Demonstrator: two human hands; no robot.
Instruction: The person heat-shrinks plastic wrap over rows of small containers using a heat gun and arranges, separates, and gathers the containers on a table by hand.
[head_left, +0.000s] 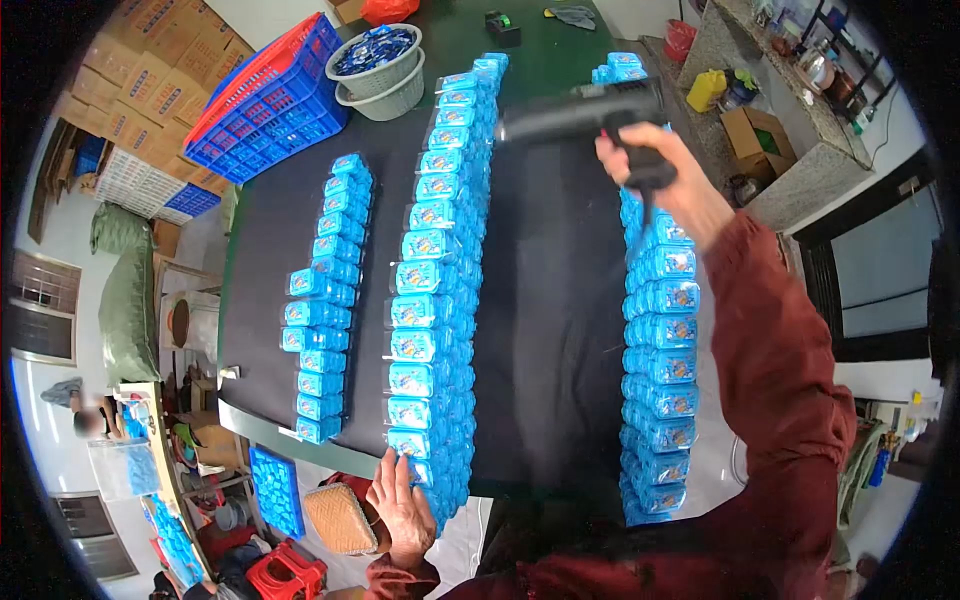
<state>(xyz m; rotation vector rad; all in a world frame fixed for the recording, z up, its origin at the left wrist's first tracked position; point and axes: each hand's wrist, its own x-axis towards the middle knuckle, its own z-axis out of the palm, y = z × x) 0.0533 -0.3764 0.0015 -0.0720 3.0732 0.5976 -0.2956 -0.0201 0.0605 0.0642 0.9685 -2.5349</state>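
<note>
Maroon sleeve [772,335] foremost, the right hand's [672,172] fingers are clasping a hair dryer [575,115], best held clear of the middle blue-box row [438,280], which the left hand's [403,510] parted fingers are touching.

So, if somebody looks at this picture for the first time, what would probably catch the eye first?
Probably the three long rows of bright blue packs running along the dark table. Next, the blurred black dryer-like tool, raised in the right hand at upper right. Lower down, the left hand is at the near end of the middle row.
</note>
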